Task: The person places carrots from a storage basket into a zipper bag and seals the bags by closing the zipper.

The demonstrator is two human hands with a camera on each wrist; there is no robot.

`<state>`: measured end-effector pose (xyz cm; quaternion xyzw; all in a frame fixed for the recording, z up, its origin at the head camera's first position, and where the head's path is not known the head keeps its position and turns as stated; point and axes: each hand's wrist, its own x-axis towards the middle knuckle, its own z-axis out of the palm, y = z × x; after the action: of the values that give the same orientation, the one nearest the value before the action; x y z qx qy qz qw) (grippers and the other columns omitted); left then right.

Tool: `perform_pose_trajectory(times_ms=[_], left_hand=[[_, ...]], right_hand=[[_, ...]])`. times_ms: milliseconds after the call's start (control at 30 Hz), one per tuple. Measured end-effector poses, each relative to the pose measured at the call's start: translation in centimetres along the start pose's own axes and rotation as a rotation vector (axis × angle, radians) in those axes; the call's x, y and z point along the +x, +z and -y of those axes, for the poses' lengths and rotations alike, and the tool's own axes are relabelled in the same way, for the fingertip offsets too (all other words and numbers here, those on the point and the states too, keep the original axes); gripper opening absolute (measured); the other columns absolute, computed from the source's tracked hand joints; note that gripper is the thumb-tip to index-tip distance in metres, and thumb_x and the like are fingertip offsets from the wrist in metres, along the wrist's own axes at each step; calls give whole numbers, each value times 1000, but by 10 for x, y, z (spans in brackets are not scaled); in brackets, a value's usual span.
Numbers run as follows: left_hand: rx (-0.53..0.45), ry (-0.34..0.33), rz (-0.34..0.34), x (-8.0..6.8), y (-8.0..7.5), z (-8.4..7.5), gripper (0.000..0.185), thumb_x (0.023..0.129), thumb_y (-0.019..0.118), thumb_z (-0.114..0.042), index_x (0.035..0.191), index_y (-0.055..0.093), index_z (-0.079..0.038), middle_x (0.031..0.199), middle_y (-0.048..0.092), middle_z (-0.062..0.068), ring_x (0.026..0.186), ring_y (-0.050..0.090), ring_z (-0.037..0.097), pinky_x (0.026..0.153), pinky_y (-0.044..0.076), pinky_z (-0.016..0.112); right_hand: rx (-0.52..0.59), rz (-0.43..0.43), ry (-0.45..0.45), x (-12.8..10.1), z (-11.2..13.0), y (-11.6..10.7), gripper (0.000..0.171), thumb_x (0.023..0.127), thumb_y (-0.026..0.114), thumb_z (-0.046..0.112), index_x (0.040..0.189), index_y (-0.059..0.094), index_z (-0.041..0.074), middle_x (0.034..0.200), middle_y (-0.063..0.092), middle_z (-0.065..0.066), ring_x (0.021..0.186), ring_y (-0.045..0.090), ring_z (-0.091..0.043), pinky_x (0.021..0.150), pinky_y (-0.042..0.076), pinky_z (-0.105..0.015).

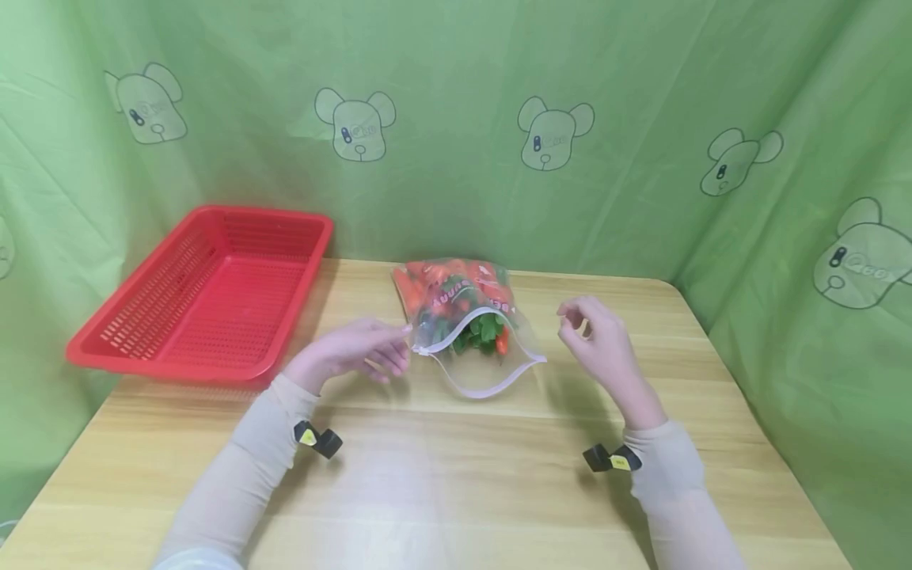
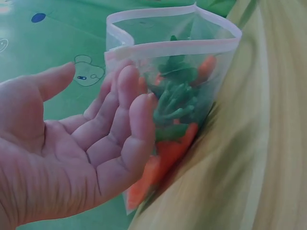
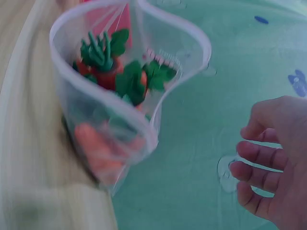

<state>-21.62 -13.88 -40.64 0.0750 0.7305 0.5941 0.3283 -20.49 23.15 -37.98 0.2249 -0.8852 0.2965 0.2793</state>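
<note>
1. Here, one clear zip bag (image 1: 470, 332) lying on the wooden counter (image 1: 456, 475), near the middle and toward the back edge, mouth gaping open toward the person.
2. Inside the bag, a heap of toy carrots (image 1: 435, 293) with orange bodies and green tops (image 2: 175, 103); too many overlapping to count exactly.
3. Two hands in view, one on each side of the bag.
4. Left hand (image 1: 356, 352) at the bag's left corner, palm up in the left wrist view, fingers (image 2: 129, 100) straight and relaxed, tips touching the bag's side just under the zip strip; nothing gripped.
5. Right hand (image 1: 598, 336) raised just right of the bag, apart from it, fingers (image 3: 261, 163) loosely curled inward and holding nothing.
6. Bag's rim (image 3: 129, 91) standing open in a wide loop in the right wrist view, green tops showing just inside.
7. One red plastic basket (image 1: 207, 293) with slotted walls at the counter's back left, well apart from the bag, nothing visible in it.
8. Two small black clips with yellow tags, one at each wrist: left wrist clip (image 1: 318, 439), right wrist clip (image 1: 611, 458).
9. Two pale long sleeves (image 1: 249, 475) covering both forearms.
10. Green sheet (image 1: 456, 119) printed with cartoon bear heads behind and beside the counter; seven bears at least partly in the head view.
</note>
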Motion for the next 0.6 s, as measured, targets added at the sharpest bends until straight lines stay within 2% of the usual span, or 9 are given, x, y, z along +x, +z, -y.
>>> perform_pose_trajectory(times_ms=[133, 233, 400, 600], left_hand=[[33, -17, 33, 3, 5, 5, 58, 95, 56, -45, 113, 60, 10, 100, 71, 20, 86, 70, 25, 75, 60, 40], [29, -26, 39, 5, 8, 6, 58, 95, 57, -45, 114, 60, 10, 98, 72, 19, 84, 70, 23, 74, 60, 39], [9, -32, 56, 5, 12, 5, 58, 97, 54, -43, 117, 57, 12, 91, 72, 12, 80, 70, 19, 77, 59, 41], [-40, -29, 85, 5, 14, 6, 49, 99, 52, -37, 113, 56, 10, 85, 70, 6, 77, 68, 16, 81, 58, 44]], right_hand=[[74, -54, -52, 1, 17, 1, 10, 81, 63, -6, 88, 66, 1, 75, 62, -10, 72, 53, -14, 60, 42, -15], [125, -61, -108, 0, 30, 5, 11, 79, 66, -9, 87, 67, -1, 76, 64, -9, 71, 54, -14, 61, 43, -15], [218, -22, -155, -4, 50, 16, 12, 79, 69, -7, 88, 68, 1, 77, 65, -5, 71, 55, -11, 61, 45, -18], [315, 85, -165, -8, 70, 34, 12, 80, 71, -4, 89, 67, 3, 77, 65, -4, 69, 53, -5, 58, 49, -24]])
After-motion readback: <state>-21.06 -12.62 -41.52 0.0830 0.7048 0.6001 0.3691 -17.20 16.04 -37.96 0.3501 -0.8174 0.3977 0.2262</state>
